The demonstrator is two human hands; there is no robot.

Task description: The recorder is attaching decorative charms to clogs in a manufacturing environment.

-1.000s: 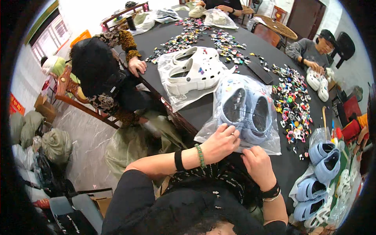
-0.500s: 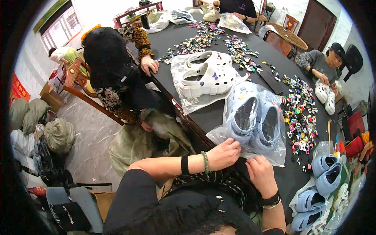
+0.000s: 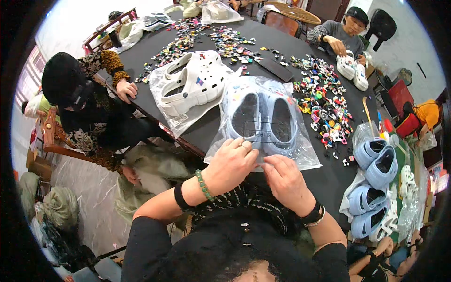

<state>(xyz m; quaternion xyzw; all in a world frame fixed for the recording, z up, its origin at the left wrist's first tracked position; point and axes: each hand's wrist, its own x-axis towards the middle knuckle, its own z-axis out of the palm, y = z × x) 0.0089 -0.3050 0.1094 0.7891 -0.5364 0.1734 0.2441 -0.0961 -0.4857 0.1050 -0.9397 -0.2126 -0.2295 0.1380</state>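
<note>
A pair of pale blue clogs (image 3: 263, 107) with charms on the toes lies inside a clear plastic bag (image 3: 304, 156) at the near edge of the table. The bag's open or sealed state is hard to tell. My left hand (image 3: 232, 160) is closed on the bag's near edge, its fingers bent over the plastic below the heels. Close beside it, my right hand (image 3: 287, 181) pinches the same edge between thumb and fingers. To the left, white clogs (image 3: 195, 84) with charms rest on another plastic bag.
Loose colourful shoe charms (image 3: 324, 101) are heaped beyond and right of the bag, near a dark phone-like slab (image 3: 276, 69). More blue clogs (image 3: 381, 162) sit at the right. One co-worker (image 3: 63, 89) sits left; another (image 3: 345, 37) holds white clogs (image 3: 351, 69) at far right.
My view has swung to the right, so the table's things appear further left. My two hands have come closer together along the bag's near edge. The far-right co-worker's hand has lifted off the white clogs.
</note>
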